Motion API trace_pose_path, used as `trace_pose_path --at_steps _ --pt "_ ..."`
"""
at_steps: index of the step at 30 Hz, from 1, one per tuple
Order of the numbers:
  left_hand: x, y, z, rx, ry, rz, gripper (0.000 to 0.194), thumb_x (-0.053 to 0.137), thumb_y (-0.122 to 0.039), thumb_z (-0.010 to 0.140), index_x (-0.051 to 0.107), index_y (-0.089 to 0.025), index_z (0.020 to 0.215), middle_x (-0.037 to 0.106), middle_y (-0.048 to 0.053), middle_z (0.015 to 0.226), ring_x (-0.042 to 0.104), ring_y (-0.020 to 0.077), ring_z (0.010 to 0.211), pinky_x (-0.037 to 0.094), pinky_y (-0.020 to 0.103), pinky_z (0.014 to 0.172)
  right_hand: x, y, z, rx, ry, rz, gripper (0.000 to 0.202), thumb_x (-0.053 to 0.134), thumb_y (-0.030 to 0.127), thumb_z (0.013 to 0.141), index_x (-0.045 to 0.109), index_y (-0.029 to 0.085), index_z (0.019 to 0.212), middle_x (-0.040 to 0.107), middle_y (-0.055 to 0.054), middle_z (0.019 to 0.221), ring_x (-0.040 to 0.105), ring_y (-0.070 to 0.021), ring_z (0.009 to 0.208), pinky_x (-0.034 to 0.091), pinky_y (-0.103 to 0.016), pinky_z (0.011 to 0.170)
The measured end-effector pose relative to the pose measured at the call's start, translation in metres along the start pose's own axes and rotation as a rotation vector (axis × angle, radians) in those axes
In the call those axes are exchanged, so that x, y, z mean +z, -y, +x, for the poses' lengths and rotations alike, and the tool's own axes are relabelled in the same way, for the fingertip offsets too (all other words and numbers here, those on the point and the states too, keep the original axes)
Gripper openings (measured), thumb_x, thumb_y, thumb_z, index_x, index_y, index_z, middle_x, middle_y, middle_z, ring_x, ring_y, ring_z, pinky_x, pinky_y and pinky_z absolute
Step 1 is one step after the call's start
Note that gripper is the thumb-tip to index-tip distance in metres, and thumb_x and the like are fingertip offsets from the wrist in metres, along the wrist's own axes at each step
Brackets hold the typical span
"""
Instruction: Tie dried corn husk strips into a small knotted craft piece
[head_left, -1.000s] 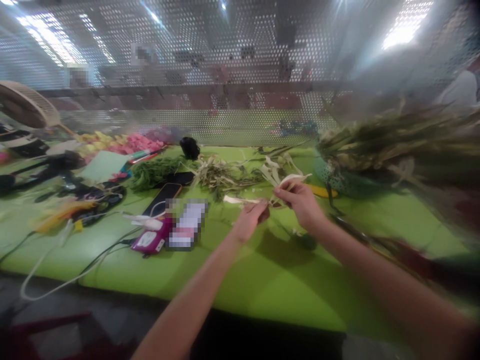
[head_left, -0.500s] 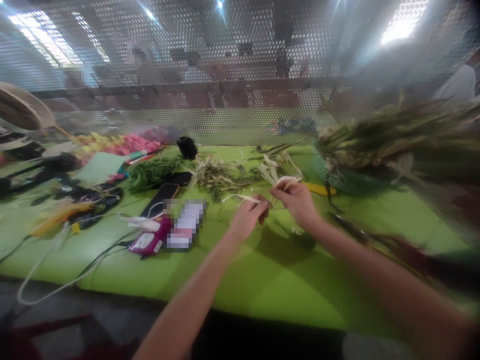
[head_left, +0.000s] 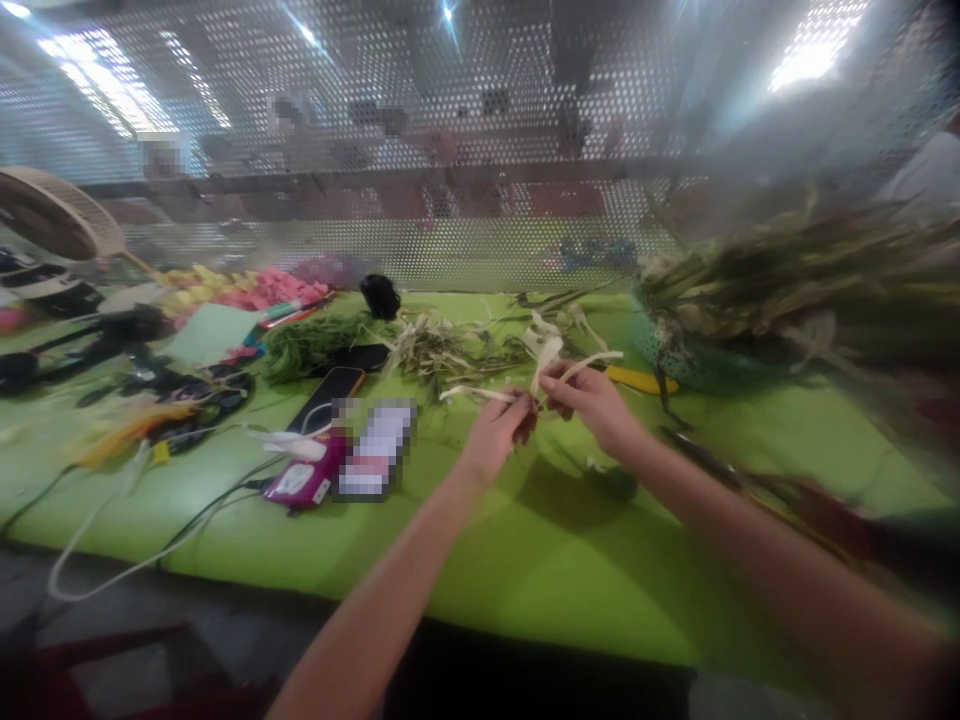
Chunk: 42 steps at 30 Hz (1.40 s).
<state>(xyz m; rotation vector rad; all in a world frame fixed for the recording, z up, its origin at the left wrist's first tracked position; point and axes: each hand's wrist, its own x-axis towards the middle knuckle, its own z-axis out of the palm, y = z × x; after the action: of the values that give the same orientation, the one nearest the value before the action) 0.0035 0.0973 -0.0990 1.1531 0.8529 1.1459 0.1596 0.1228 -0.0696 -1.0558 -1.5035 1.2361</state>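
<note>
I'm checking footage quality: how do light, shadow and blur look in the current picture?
Head view: strong glare at upper left and upper right; head view: a dark shadow on the green table below the right hand; head view: the leafy bundle at right is smeared, while the pale strips at that hand and the left hand look soft but readable.

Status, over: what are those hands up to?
Left hand, right hand: close together, pinching pale strips. Dried plant pile just beyond, apparently not blocking.

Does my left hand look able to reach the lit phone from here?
Probably yes: just green tabletop separates the left hand and lit phone, though it currently holds a pale strip.
</note>
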Motion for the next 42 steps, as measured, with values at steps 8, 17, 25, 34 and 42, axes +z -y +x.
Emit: trace_pose_path --at_steps 8,17,25,34,42 --pt "-0.004 0.002 0.002 -0.011 -0.045 0.002 0.026 0.058 -0.041 0.088 0.050 -0.018 0.078 0.042 -0.005 0.059 0.034 0.0058 0.049 0.023 0.021 0.047 -0.002 -0.008 0.003 -0.061 -0.035 -0.228 0.040 0.068 0.055 0.074 0.060 0.018 0.062 0.051 0.002 0.055 0.043 -0.0107 0.052 0.032 -0.025 0.050" --pt "-0.001 -0.001 0.002 -0.022 -0.011 -0.069 0.031 0.066 -0.045 0.082 0.055 -0.017 0.079 0.042 -0.005 0.059 0.035 0.0054 0.050 0.024 0.020 0.048 -0.009 -0.005 0.008 -0.044 -0.090 -0.040 0.039 0.071 0.051 0.072 0.054 0.019 0.060 0.051 0.003 0.053 0.044 -0.0090 0.047 0.036 -0.025 0.047" --pt "-0.010 0.001 0.007 -0.102 -0.021 -0.235 0.035 0.058 -0.042 0.089 0.068 -0.017 0.111 0.070 0.008 0.096 0.061 0.0117 0.076 0.048 0.025 0.072 -0.017 -0.008 0.013 -0.060 -0.207 -0.166 0.035 0.071 0.047 0.074 0.061 0.018 0.092 0.062 -0.002 0.084 0.048 -0.0107 0.058 0.041 -0.026 0.052" --pt "-0.001 -0.003 0.008 -0.036 -0.076 -0.377 0.044 0.051 -0.040 0.094 0.048 -0.034 0.137 0.067 0.006 0.123 0.065 0.0178 0.100 0.050 0.034 0.087 0.014 -0.006 -0.015 -0.339 -0.154 -0.521 0.012 0.066 0.030 0.084 0.065 0.020 0.079 0.059 -0.004 0.094 0.047 -0.0134 0.068 0.037 -0.027 0.060" --pt "0.007 0.008 0.006 -0.004 0.014 -0.447 0.049 0.055 -0.041 0.092 0.048 -0.031 0.140 0.068 0.006 0.121 0.063 0.0185 0.110 0.045 0.037 0.101 0.027 -0.019 -0.015 -0.084 -0.060 -0.477 0.020 0.062 0.036 0.085 0.063 0.017 0.078 0.064 -0.002 0.075 0.053 -0.0151 0.065 0.035 -0.027 0.058"
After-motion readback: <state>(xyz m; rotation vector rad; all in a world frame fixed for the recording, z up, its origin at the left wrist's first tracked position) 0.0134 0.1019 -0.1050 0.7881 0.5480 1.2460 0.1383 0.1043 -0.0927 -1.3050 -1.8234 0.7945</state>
